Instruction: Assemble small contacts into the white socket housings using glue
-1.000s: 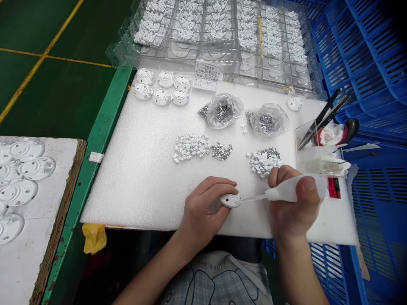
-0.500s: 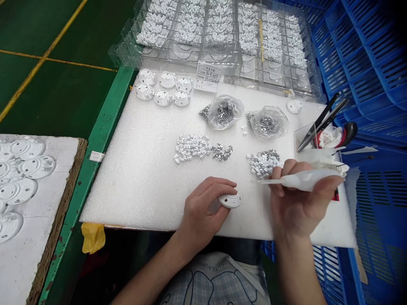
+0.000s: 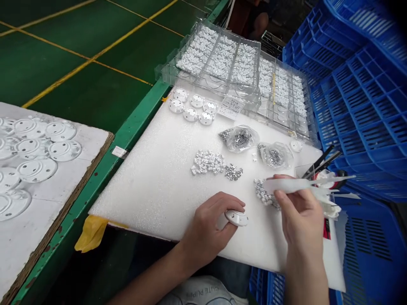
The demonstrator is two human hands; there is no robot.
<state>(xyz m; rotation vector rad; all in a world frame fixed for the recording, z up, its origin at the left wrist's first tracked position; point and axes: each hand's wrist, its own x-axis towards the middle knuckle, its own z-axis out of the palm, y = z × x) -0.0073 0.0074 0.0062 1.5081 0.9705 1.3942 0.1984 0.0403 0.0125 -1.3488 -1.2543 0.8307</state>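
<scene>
"Seeing what surface?"
"White foam point(image 3: 143, 186) on a green table point(image 3: 137, 132), beside green floor point(image 3: 108, 87)."
"Writing?"
"Lap cloth point(image 3: 203, 292) says 'CUTE PUPP'; the card point(image 3: 231, 107) seems too blurred."
"Hands?"
"Left hand point(image 3: 208, 222): fingers round a white disc point(image 3: 238, 218), toward the foam's front edge. Right hand point(image 3: 302, 212): fingers round a bottle point(image 3: 288, 185)."

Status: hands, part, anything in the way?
Left hand grips white domed part. Right hand holds squeeze bottle, nozzle pointing away from part. Bottle partly hides pile of small white pieces.
</scene>
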